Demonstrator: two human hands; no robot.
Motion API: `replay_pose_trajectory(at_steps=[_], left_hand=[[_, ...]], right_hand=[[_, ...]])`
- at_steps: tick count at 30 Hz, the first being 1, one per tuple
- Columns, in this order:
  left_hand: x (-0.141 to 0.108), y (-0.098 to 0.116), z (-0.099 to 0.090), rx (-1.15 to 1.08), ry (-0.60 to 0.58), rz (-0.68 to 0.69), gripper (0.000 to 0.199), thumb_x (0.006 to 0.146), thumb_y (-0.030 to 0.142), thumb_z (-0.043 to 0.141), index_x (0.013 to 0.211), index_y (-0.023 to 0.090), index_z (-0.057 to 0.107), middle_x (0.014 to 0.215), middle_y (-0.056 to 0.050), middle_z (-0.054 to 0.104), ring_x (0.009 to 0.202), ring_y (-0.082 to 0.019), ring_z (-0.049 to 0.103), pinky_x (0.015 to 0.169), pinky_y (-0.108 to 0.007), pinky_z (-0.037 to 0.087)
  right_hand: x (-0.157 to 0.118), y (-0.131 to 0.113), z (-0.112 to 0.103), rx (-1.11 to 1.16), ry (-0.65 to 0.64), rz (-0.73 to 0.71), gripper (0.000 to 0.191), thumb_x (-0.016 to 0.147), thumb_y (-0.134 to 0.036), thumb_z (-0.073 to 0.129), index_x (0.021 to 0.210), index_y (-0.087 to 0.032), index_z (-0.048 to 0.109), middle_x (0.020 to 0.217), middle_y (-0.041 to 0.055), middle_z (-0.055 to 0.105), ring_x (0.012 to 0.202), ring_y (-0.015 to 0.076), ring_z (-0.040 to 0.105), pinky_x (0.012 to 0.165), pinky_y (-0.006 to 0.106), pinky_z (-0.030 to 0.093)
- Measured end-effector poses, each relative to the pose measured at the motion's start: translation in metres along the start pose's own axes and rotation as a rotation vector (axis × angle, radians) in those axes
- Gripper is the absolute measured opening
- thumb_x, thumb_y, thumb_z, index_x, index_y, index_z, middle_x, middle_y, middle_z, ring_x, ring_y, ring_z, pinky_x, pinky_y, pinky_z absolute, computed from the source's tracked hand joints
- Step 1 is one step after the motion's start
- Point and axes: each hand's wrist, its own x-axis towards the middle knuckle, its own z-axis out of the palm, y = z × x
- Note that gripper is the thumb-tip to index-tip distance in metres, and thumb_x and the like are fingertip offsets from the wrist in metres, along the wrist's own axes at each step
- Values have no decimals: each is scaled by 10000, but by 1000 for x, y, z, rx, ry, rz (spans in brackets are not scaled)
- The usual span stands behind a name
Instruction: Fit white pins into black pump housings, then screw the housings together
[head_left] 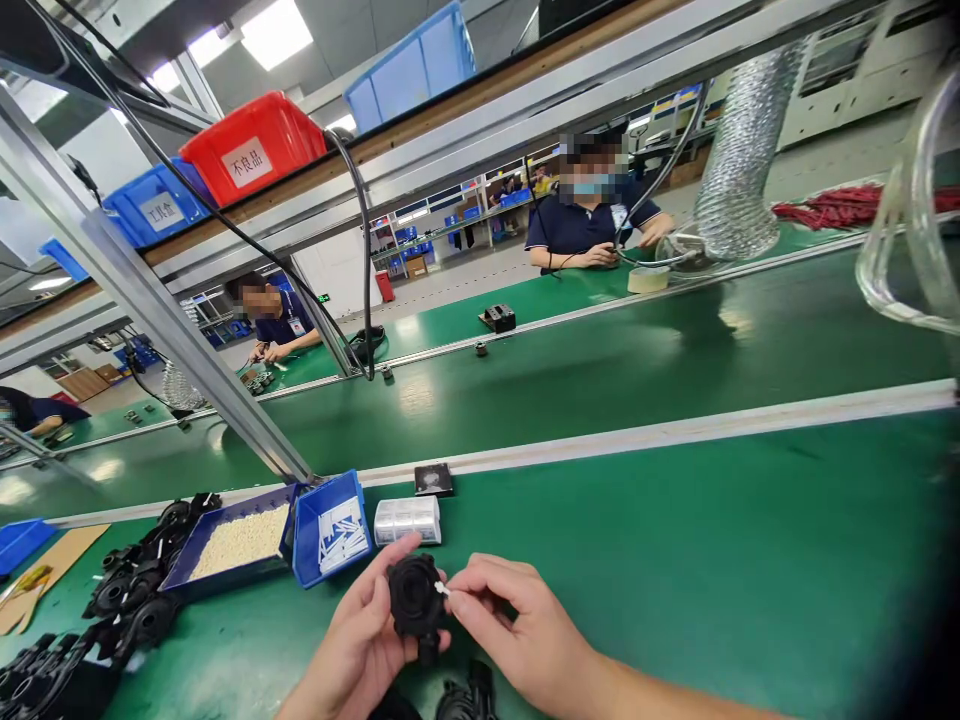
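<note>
My left hand (367,622) is wrapped round a black round plastic housing (414,592), held up over the green bench with its circular face toward me. At the housing's right edge, my right hand (517,615) pinches a small white piece (442,589) between thumb and forefinger; it touches the housing. The fingers hide most of this piece, so its full shape cannot be made out. Just below the hands lie more black housings (466,695), partly cut off by the frame's bottom edge.
Left of my hands stand a blue bin of white strips (301,540) and a dark blue tray of small cream pieces (174,580). Many black housings (142,590) lie farther left. A label roll (407,521) sits ahead. Beyond the conveyor (600,360), co-workers (585,225) work.
</note>
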Motion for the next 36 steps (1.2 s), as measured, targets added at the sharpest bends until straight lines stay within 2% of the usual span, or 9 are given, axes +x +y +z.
replay_pose_trajectory(at_steps=[4, 9, 14, 18, 20, 22, 26, 31, 36], left_hand=[[2, -3, 0, -10, 24, -23, 556, 911, 489, 804, 1404, 272, 670, 1273, -146, 709, 1087, -270, 696, 919, -384, 567], [1, -4, 4, 34, 30, -37, 598, 862, 498, 848, 1396, 291, 675, 1304, -138, 701, 1162, -307, 677, 935, -368, 545], [0, -5, 4, 94, 52, -6, 665, 815, 482, 896, 1416, 338, 650, 1368, -113, 674, 1229, -294, 641, 923, -299, 515], [1, -7, 0, 198, 57, 102, 711, 774, 502, 923, 1412, 341, 654, 1367, -104, 677, 1304, -303, 594, 1031, -315, 464], [1, -7, -1, 264, 70, 146, 759, 731, 513, 951, 1409, 340, 657, 1342, -98, 691, 1318, -303, 587, 1103, -325, 419], [1, -8, -2, 318, 82, 171, 813, 690, 525, 972, 1415, 339, 654, 1321, -99, 703, 1319, -310, 592, 1141, -341, 395], [0, -9, -2, 367, 94, 223, 876, 640, 525, 999, 1422, 339, 650, 1282, -112, 732, 1376, -326, 553, 1137, -344, 417], [0, -11, -1, 394, 117, 228, 886, 622, 470, 1021, 1417, 311, 664, 1287, -140, 735, 1403, -368, 535, 1137, -393, 459], [1, -12, -2, 391, 111, 239, 874, 592, 517, 1019, 1379, 313, 697, 1266, -136, 748, 1378, -375, 562, 1147, -408, 464]], right_hand=[[0, -3, 3, 2, -19, 25, 298, 1017, -344, 586, 820, -175, 732, 711, 13, 614, 612, 137, 515, 572, 255, 376], [1, -4, 4, 26, -64, 64, 277, 1001, -317, 586, 828, -172, 746, 721, 18, 662, 636, 138, 554, 597, 240, 404], [4, -5, 3, -11, -68, 103, 267, 976, -319, 595, 827, -168, 757, 688, 3, 598, 623, 137, 514, 581, 248, 375], [7, -9, 2, -15, -143, 190, 286, 966, -334, 592, 775, -169, 727, 670, -10, 572, 610, 134, 479, 561, 256, 342], [9, -12, 0, -14, -182, 255, 293, 947, -332, 594, 713, -169, 659, 624, -24, 536, 582, 129, 443, 532, 256, 312], [10, -16, -1, -32, -191, 251, 291, 935, -313, 590, 678, -177, 579, 592, -38, 495, 566, 126, 419, 520, 257, 293], [11, -22, -2, -61, -181, 163, 304, 938, -296, 562, 662, -190, 492, 585, -46, 460, 562, 124, 409, 531, 263, 290], [8, -22, 1, -53, -168, 190, 314, 931, -318, 536, 658, -201, 434, 572, -54, 416, 551, 122, 371, 514, 269, 263], [6, -19, 3, 6, -169, 219, 313, 928, -363, 540, 675, -200, 456, 587, -51, 404, 564, 126, 358, 514, 268, 262]])
